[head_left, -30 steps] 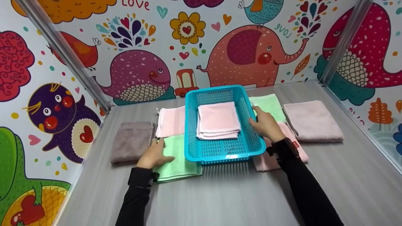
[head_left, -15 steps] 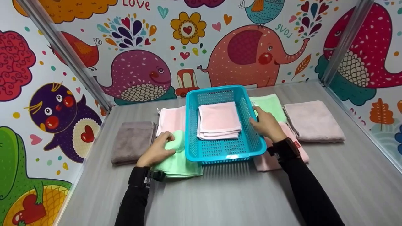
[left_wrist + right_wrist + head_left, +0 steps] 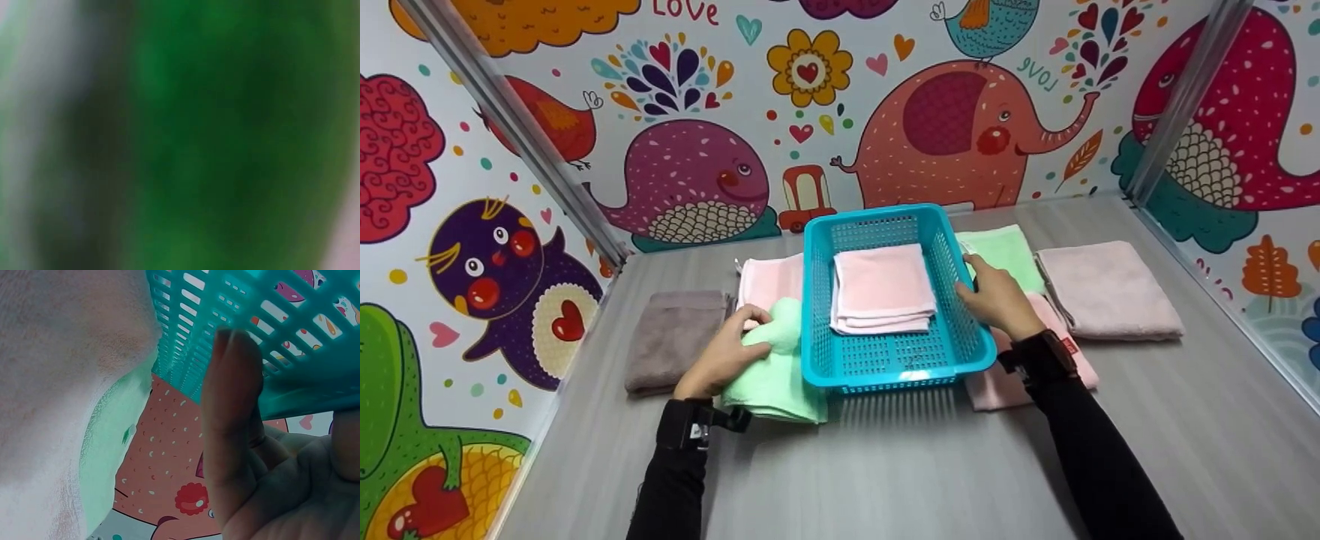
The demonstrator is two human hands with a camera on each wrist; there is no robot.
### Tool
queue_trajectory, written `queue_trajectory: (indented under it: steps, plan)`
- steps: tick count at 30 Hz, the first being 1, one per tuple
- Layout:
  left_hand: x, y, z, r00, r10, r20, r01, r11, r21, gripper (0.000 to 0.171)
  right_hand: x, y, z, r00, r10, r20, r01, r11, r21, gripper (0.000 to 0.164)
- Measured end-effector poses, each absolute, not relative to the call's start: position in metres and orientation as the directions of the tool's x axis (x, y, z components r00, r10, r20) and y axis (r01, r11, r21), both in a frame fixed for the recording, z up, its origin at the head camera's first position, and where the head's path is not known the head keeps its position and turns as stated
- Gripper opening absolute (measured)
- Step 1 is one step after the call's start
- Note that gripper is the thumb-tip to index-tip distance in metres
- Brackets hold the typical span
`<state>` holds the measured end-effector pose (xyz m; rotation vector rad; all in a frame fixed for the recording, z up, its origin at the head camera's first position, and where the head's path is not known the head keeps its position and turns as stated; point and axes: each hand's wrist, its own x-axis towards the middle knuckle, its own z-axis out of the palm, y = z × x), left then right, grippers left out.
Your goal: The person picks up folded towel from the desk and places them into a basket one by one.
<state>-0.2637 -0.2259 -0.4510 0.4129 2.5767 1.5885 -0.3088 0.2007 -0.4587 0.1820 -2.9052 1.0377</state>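
Note:
My left hand point(image 3: 724, 351) grips the left edge of a folded light-green towel point(image 3: 776, 386), and the cloth bunches up between thumb and fingers. That towel lies left of the blue perforated basket point(image 3: 896, 377), its right side reaching the basket's wall. Blurred green cloth point(image 3: 197, 135) fills most of the left wrist view. My right hand point(image 3: 997, 300) holds the basket's right rim; in the right wrist view a digit of the hand point(image 3: 230, 416) lies along the holed wall point(image 3: 180, 320). Inside the basket sits a stack of folded pink towels point(image 3: 881, 281) with white edges.
A folded grey-brown towel point(image 3: 679, 341) lies at the left, with a pink one point(image 3: 769, 281) behind the green. Right of the basket are another green towel point(image 3: 1005, 251), a pink one point(image 3: 1069, 352) under my right wrist, and a thick pale-pink one point(image 3: 1110, 289). Patterned walls enclose the table.
My left hand has gone from touching the green towel's left side to gripping it, and the towel's left part is raised and bunched. My right hand and the basket stay put.

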Motion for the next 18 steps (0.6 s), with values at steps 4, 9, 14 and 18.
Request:
queue_trajectory:
  steps: [4,9,14,18]
  plan:
    - [-0.260,-0.232,-0.439,-0.961,0.263,0.088,0.182,0.362,0.914,0.039,-0.308,0.201,-0.459,-0.988,-0.107,0.112,-0.153,0.777,-0.610,0.061]
    - [-0.251,-0.235,-0.419,-0.952,0.246,0.180,0.246,0.271,0.931,0.045,-0.308,0.201,-0.458,-0.988,-0.108,0.112,-0.154,0.780,-0.607,0.062]
    - [-0.242,-0.225,-0.402,-0.936,0.237,0.261,0.307,0.184,0.934,0.045,-0.308,0.202,-0.456,-0.989,-0.100,0.108,-0.146,0.781,-0.607,0.062]
    - [-0.239,-0.212,-0.395,-0.919,0.234,0.318,0.349,0.104,0.931,0.044,-0.304,0.201,-0.451,-0.984,-0.102,0.148,-0.171,0.791,-0.587,0.064]
